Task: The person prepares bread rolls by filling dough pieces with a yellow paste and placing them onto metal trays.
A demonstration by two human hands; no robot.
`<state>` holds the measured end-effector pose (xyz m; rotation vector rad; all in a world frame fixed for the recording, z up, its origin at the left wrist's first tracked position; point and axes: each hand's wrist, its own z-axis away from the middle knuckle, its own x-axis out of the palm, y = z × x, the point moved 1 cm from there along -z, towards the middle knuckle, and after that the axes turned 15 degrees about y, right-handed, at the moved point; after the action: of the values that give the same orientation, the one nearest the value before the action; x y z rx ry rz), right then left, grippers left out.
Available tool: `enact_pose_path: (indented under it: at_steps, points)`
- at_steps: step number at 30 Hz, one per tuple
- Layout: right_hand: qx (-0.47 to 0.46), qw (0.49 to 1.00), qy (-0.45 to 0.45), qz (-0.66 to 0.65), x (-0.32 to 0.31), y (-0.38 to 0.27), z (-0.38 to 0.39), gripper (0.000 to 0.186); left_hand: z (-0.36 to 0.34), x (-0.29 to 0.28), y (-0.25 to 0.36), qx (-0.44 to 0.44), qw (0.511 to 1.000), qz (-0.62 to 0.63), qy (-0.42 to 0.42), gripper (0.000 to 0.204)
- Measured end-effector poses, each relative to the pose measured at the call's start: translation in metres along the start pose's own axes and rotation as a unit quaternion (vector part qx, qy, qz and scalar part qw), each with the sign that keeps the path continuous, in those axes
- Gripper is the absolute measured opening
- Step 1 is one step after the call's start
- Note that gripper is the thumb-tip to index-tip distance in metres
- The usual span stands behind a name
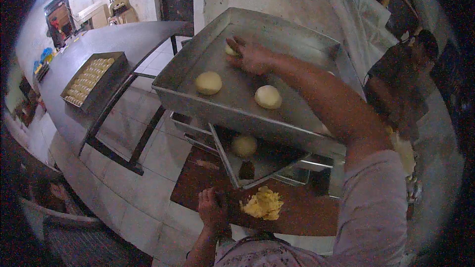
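My right hand [251, 57] reaches far into a deep metal tray [237, 111], its fingers closed round a pale dough ball [230, 50] near the far left side. Two more round dough balls, the left one [208, 83] and the right one [268, 97], sit apart on the tray's bottom. Slivers of other pale pieces show beside my right forearm, which mostly hides them. Low down, my left hand [213, 210] is at a brown board [307, 217], fingers curled in; whatever they hold is hidden. Beside it lies a crumbly yellow heap [263, 203].
Under the deep tray, a tilted dark tray [269, 153] bears another dough ball [244, 145] and stacked metal trays. At left, a long grey table [143, 34] carries a tray [88, 101] of rowed dough pieces. Another person [401, 81] is at the right.
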<state>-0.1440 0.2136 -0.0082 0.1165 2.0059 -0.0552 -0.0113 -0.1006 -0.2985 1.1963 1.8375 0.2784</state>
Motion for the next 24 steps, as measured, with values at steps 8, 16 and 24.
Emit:
enact_pose_path:
  at_steps: [8,16,24]
  points:
    - [0.049,0.981,0.108,-0.154,-0.239,-0.016,0.062,0.054,-0.026,-0.010,-0.023,0.075,0.996,0.043,0.002,0.029]
    - [0.135,0.836,0.515,0.133,-0.227,-0.120,0.376,0.032,-0.024,-0.079,0.002,0.174,0.979,0.107,0.008,0.026]
    - [0.768,0.592,0.189,0.155,0.037,-0.352,0.712,0.021,0.008,-0.137,0.068,0.371,0.842,0.340,-0.196,0.022]
